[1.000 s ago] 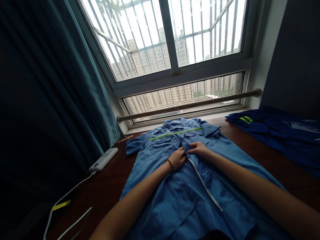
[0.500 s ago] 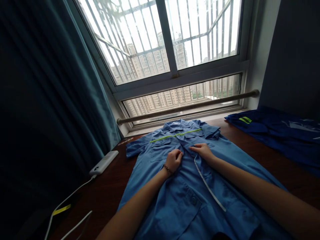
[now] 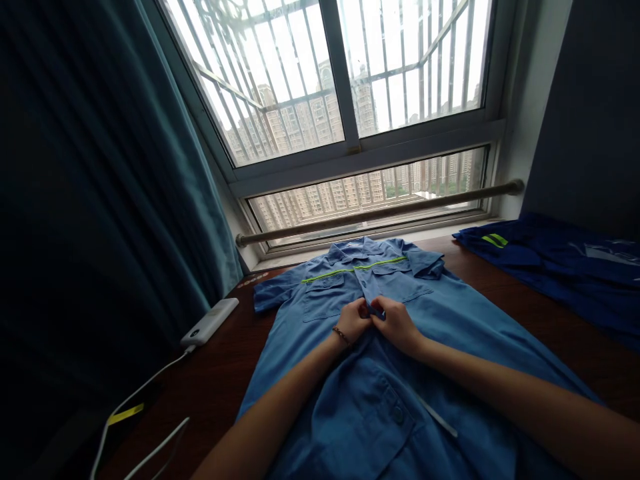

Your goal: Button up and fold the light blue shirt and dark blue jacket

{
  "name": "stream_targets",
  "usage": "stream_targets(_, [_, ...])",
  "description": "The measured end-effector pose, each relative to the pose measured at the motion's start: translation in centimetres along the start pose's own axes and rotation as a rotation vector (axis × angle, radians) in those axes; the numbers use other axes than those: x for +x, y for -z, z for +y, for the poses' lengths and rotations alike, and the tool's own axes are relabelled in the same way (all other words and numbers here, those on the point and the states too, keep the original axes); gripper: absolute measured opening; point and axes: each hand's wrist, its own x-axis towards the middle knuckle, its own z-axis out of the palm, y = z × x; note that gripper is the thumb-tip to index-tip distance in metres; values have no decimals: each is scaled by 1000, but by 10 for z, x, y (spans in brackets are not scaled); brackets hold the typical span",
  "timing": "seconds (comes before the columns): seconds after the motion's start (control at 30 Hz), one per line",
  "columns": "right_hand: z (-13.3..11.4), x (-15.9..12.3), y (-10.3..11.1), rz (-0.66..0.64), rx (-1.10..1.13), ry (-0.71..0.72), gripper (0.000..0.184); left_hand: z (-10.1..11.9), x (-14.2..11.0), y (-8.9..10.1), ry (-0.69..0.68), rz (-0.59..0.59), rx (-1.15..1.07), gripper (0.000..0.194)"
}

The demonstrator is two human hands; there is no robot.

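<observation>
drawn closer together, left hand (image 3: 354, 321) and right hand (image 3: 399, 328) pinch the blue shirt (image 3: 325, 303) mid-front (each grip closed on cloth).

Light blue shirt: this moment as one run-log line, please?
left hand grips shirt front | right hand grips same | dark blue garment at right

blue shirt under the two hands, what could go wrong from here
The left hand and right hand pinch the front of the light blue shirt close together, so the fingers might get in each other's way or let the cloth slip.

The lower front lies in loose folds, so its edges could end up uneven.

The forearms lie low across the shirt and might drag it askew.
</observation>
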Motion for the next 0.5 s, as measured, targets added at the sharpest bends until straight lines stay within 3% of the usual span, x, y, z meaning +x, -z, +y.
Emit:
stream_targets(0.13, [2, 0, 5, -58, -153, 25, 11, 6, -1, 2, 111, -87, -246, 15])
stream_targets(0.27, [2, -1, 9, -63, -295, 96, 16, 11, -1, 4, 164, -30, -436, 22])
stream_targets(0.5, [14, 4, 7, -15, 193, -182, 20, 13, -2, 12, 250, -66, -640, 34])
